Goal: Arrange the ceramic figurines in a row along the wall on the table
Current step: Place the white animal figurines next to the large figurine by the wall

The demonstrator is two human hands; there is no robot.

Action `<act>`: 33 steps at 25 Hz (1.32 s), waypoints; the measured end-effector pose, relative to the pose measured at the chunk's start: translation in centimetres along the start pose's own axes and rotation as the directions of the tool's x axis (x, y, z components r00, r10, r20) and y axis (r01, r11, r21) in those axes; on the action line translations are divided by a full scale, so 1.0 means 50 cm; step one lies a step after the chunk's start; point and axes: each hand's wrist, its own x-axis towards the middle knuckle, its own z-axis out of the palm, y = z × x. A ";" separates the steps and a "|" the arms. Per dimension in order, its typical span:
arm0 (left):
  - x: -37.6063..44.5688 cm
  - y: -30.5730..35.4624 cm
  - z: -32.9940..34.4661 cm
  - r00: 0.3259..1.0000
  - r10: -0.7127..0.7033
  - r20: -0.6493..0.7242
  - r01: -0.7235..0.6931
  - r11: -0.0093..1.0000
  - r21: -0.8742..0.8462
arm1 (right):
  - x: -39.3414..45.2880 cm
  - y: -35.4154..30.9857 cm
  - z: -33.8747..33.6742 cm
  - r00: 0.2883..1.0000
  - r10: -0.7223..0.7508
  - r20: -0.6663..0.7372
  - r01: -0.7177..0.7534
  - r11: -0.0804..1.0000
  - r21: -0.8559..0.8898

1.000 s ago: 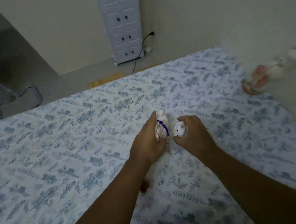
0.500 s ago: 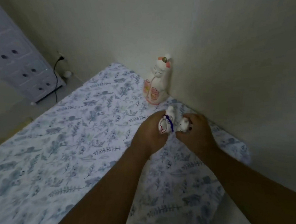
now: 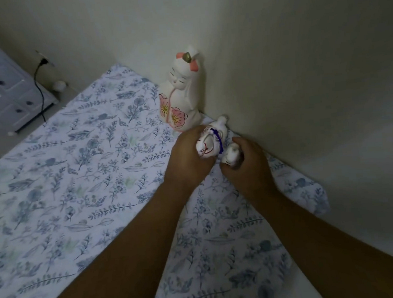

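Two figurines gripped, left hand (image 3: 189,157) & right hand (image 3: 245,166), near wall (image 3: 301,71).

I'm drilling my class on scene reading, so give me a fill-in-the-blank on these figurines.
1. The tall figurine stands against the ____.
2. The left hand grips a figurine with a ____ cord.
3. The right hand holds the ____ of the two held figurines.

Missing words: wall; purple; smaller
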 end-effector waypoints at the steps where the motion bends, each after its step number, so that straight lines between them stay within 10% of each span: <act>1: -0.011 -0.003 0.002 0.999 -0.019 -0.028 0.019 1.000 -0.001 | -0.004 -0.001 -0.001 1.000 -0.010 -0.005 0.010 1.000 0.003; 33: -0.075 0.010 -0.026 0.989 -0.151 -0.001 0.151 0.989 0.008 | -0.028 -0.051 -0.024 0.999 0.026 0.048 -0.021 0.993 -0.118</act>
